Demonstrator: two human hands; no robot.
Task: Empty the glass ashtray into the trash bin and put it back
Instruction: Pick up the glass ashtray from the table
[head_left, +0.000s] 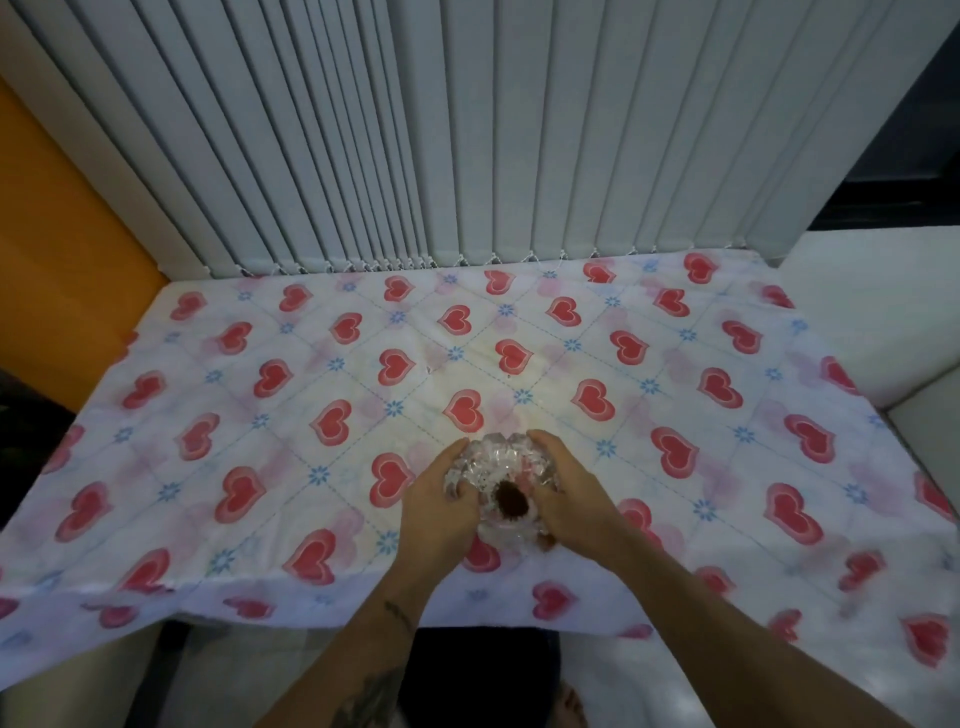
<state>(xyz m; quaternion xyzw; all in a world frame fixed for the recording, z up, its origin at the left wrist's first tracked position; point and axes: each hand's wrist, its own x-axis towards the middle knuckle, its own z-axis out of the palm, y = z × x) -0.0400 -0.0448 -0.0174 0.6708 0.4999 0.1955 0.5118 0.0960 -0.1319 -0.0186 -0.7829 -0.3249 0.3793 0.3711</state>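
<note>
Table's covered in a heart-print cloth (675, 364) with grey blinds (467, 130) along the far edge and an orange wall (52, 260) at left, loads of bare cloth all round, and near the front edge both the left hand (441, 506) and right hand (566, 499) clasp the ashtray (501, 467), dark gunk inside.

Bare sleeveless forearms, dark tattoos along left forearm (374, 670)

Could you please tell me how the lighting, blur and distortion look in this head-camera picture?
Head view: dim overall, with a brighter patch on the tablecloth beyond the ashtray; wide-angle bending curves the blinds; the hands and the cloth's right edge are softly blurred.
</note>
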